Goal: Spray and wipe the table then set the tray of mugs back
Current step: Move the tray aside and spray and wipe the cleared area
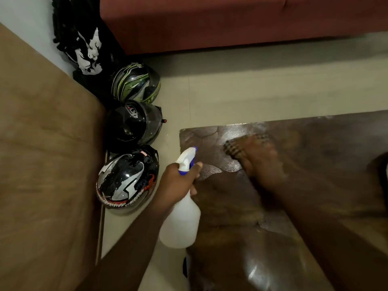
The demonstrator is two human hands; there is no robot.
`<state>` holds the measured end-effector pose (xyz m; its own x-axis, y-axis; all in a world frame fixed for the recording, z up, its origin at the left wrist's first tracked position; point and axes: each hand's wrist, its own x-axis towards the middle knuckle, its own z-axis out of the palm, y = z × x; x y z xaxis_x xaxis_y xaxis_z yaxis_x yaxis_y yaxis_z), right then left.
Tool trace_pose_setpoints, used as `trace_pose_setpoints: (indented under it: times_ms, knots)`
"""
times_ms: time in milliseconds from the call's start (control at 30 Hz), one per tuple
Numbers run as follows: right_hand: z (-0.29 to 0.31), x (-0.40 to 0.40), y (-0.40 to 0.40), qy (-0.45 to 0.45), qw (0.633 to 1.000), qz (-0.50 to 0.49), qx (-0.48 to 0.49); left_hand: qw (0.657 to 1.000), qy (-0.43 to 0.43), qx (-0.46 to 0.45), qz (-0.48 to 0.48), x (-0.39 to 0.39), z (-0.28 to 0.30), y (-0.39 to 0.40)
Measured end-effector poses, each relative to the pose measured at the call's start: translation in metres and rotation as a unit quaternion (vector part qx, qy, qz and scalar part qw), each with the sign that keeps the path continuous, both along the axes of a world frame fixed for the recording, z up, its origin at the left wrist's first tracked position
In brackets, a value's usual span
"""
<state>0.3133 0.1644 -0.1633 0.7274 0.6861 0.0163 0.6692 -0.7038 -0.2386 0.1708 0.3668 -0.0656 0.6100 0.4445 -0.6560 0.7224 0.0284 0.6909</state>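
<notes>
Table (315, 156): dark glossy wooden top, filling lower right of frame, near-left corner at centre, wet sheen and streaks on surface near that corner.

Left hand (178, 183): fingers curled round neck of spray bottle (180, 223), index finger (197, 165) extended over blue trigger. Bottle white, translucent, upright with slight tilt, nozzle aimed toward upper right across tabletop; body hanging just at left edge of table, lower centre of frame. Forearm running down to lower left.

Right hand (260, 162): motion-blurred, centre right of frame, pressed down on checked cloth (233, 149) lying on tabletop. Cloth showing from under fingertips toward upper left. Exact finger position not readable through blur; curled grip or flat press cannot be told. Forearm running to lower right corner.

Tray of mugs: not identifiable; dark shape at right edge of frame too cut off to name.

Surroundings: three motorcycle helmets in a column on pale floor, left of table — green-and-black helmet (136, 82) uppermost, plain black helmet (134, 124) in middle, black-and-white helmet with teeth graphic (128, 177) lowest. Brown cushioned surface (46, 164) along left side. Reddish sofa (241, 22) across top. Black-and-white garment (84, 43) at upper left.
</notes>
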Motion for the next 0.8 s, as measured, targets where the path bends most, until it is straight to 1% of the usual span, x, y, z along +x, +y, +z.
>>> trace_pose_setpoints:
  times_ms: [33,100,133,167,200,267,300,367,400,433,467,500,533,600,667,700,733,800]
  knots:
    - [0.001,0.019,-0.005,-0.013,0.996,-0.084,-0.013,1.000,-0.002,0.005,0.014,0.002,0.000,-0.003]
    - [0.004,0.039,0.009,-0.030,0.978,-0.206,-0.004,0.999,-0.002,0.014,0.039,0.005,-0.002,-0.010]
    - [0.004,0.038,0.021,-0.032,0.971,-0.237,0.008,0.999,-0.004,0.007,0.043,0.006,-0.003,-0.014]
    - [0.003,0.026,0.032,-0.037,0.973,-0.228,0.023,0.999,-0.011,-0.006,0.041,0.007,-0.003,-0.018]
    - [0.003,0.002,0.038,-0.039,0.982,-0.182,0.028,0.999,-0.016,-0.019,0.028,0.008,-0.003,-0.022]
    - [0.005,-0.075,0.033,0.029,0.999,-0.039,0.008,1.000,-0.016,-0.024,0.002,0.007,-0.001,-0.029]
    - [0.010,-0.119,0.018,0.064,0.997,0.049,0.001,1.000,-0.008,-0.013,-0.001,0.005,-0.001,-0.032]
    - [0.018,-0.181,-0.030,0.075,0.973,0.216,-0.037,0.999,0.028,0.015,0.010,0.001,0.000,-0.039]
    - [0.018,-0.192,-0.057,0.066,0.957,0.277,-0.055,0.998,0.047,0.024,0.018,-0.002,0.000,-0.044]
    - [0.016,-0.193,-0.083,0.053,0.947,0.312,-0.056,0.998,0.059,0.025,0.021,-0.005,0.002,-0.048]
    - [0.012,-0.187,-0.104,0.038,0.948,0.312,-0.044,0.997,0.065,0.022,0.019,-0.008,0.003,-0.055]
    - [0.009,-0.178,-0.119,0.033,0.958,0.282,-0.036,0.998,0.064,0.018,0.013,-0.010,0.004,-0.061]
    - [0.006,-0.170,-0.130,0.040,0.972,0.227,-0.037,0.998,0.055,0.014,0.007,-0.012,0.005,-0.068]
    - [0.005,-0.162,-0.125,0.079,0.994,0.060,-0.042,1.000,0.019,0.023,0.005,-0.016,0.009,-0.083]
    - [0.008,-0.166,-0.096,0.097,0.991,-0.092,-0.028,0.998,-0.022,0.057,0.025,-0.019,0.012,-0.099]
    - [0.009,-0.175,-0.081,0.100,0.985,-0.139,-0.023,0.995,-0.037,0.084,0.031,-0.021,0.013,-0.106]
    - [0.011,-0.185,-0.067,0.099,0.982,-0.163,-0.012,0.993,-0.049,0.104,0.036,-0.022,0.014,-0.113]
    - [0.009,-0.214,-0.054,0.095,0.986,-0.136,0.006,0.989,-0.062,0.121,0.063,-0.022,0.019,-0.124]
